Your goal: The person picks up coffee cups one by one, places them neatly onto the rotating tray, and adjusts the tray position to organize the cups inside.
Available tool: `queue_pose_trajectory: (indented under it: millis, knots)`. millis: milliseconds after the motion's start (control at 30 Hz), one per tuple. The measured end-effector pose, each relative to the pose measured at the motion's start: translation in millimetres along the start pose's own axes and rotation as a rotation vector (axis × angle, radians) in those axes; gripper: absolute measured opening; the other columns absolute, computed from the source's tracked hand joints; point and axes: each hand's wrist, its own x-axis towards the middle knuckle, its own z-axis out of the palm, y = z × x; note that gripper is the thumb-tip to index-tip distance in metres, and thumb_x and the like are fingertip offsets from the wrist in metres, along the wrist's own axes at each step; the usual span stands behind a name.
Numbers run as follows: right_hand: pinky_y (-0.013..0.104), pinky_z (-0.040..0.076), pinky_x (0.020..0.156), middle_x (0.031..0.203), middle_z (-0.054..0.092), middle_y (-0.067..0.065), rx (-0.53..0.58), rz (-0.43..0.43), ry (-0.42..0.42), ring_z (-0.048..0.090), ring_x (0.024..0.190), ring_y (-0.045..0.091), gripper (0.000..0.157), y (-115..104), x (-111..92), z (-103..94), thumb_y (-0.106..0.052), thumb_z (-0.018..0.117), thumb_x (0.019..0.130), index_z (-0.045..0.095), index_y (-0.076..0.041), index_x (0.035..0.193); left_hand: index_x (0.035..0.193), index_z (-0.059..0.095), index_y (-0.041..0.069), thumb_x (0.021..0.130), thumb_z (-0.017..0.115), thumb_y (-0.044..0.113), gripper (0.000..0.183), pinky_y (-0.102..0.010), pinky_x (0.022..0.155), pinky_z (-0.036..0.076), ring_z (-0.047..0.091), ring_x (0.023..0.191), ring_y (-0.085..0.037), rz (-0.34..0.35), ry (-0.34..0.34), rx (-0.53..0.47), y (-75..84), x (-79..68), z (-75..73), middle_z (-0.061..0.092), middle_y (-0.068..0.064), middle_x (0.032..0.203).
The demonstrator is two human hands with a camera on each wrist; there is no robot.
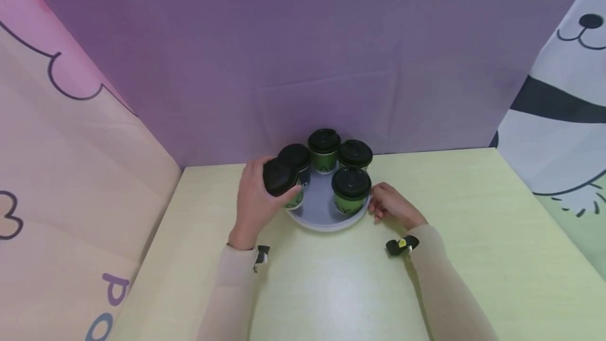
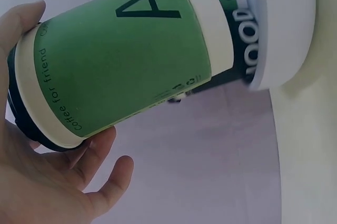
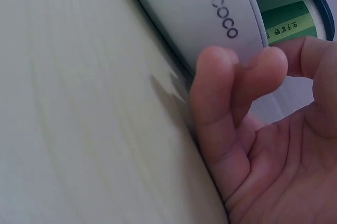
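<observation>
My left hand (image 1: 255, 193) grips a paper coffee cup (image 2: 126, 61) with a green sleeve, cream bands and a black lid. The cup is tilted, at the left edge of a round white tray (image 1: 326, 227); its base is close to the tray's side in the left wrist view. My right hand (image 1: 390, 204) is at the tray's right edge, fingers curled at the rim, close to the "ecoco" lettering in the right wrist view. On the tray, a green cup (image 1: 350, 204) with a black lid stands nearest that hand.
Behind on the tray stand another green cup (image 1: 324, 161), a dark cup (image 1: 305, 175) and a partly hidden lidded cup (image 1: 355, 152). The tray rests on a pale wooden table (image 1: 322, 283), close to a purple backdrop (image 1: 326, 67). Printed cloths hang at both sides.
</observation>
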Motion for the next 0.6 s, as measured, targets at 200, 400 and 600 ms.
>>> queue_pose_trajectory:
  millis: [200, 400, 600]
  knots:
    - [0.029, 0.057, 0.057, 0.079, 0.057, 0.006, 0.012, 0.016, 0.005, 0.054, 0.055, 0.012, 0.024, -0.7, -0.3, 1.2, -0.014, 0.039, 0.1, 0.039, 0.001, 0.118, 0.146, 0.048, 0.014, 0.075, 0.085, 0.056, 0.09, -0.055, 0.106, 0.047, 0.052, 0.129, -0.032, 0.024, -0.033, 0.028, 5.0, -2.5, 10.6, 0.053, -0.013, 0.14]
    - [0.03, 0.057, 0.056, 0.078, 0.057, 0.004, 0.006, 0.013, 0.017, 0.052, 0.054, 0.011, 0.026, -0.8, 0.1, 2.6, -0.024, 0.036, 0.107, 0.041, 0.0, 0.115, 0.147, 0.048, 0.015, 0.077, 0.085, 0.056, 0.089, -0.054, 0.105, 0.048, 0.053, 0.126, -0.033, 0.02, -0.058, 0.063, 8.9, -4.4, 18.8, 0.055, -0.015, 0.137]
    - [0.03, 0.058, 0.058, 0.077, 0.057, 0.002, 0.009, 0.02, 0.031, 0.051, 0.054, 0.009, 0.031, -1.0, -1.6, 3.9, -0.031, 0.034, 0.111, 0.043, -0.002, 0.113, 0.148, 0.047, 0.014, 0.078, 0.083, 0.057, 0.09, -0.053, 0.102, 0.049, 0.054, 0.122, -0.034, 0.036, -0.078, 0.089, 10.6, -5.5, 27.4, 0.056, -0.016, 0.135]
